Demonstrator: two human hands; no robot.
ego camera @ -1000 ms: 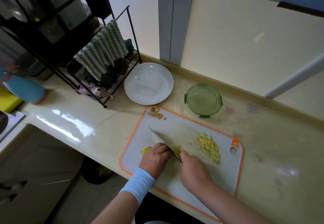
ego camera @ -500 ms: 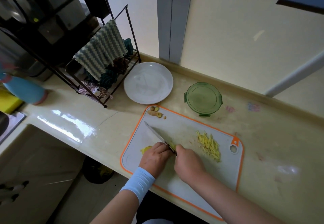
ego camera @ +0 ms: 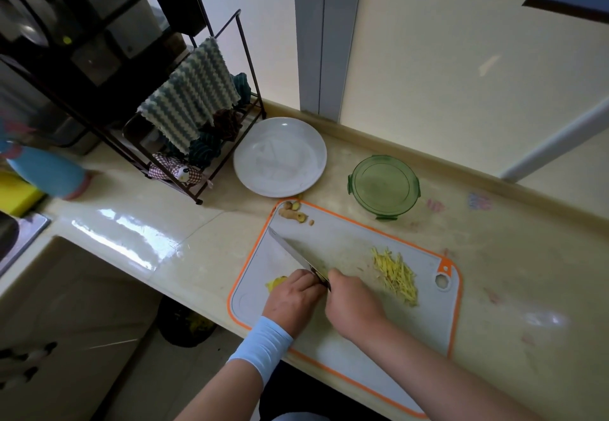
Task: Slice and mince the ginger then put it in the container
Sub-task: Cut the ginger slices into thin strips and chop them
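On the white cutting board with an orange rim [ego camera: 362, 242], my left hand [ego camera: 291, 298] presses down on yellow ginger slices [ego camera: 276, 284] that poke out to its left. My right hand [ego camera: 351, 302] grips the handle of a knife [ego camera: 291, 251]; the blade runs up and left beside my left fingers. A pile of thin ginger strips [ego camera: 395, 275] lies on the board's right side. Ginger trimmings [ego camera: 293, 212] sit at the board's far left corner. The green container [ego camera: 384, 186] stands on the counter beyond the board.
A white plate [ego camera: 280, 157] sits on the counter left of the container. A black rack [ego camera: 184, 117] with a striped cloth stands further left, with a blue bottle [ego camera: 46, 173] near the sink edge. The counter's front edge runs under my forearms.
The knife and my right hand have shifted left along the ginger, and the blade tip now points further left. My left hand has stayed on the ginger.
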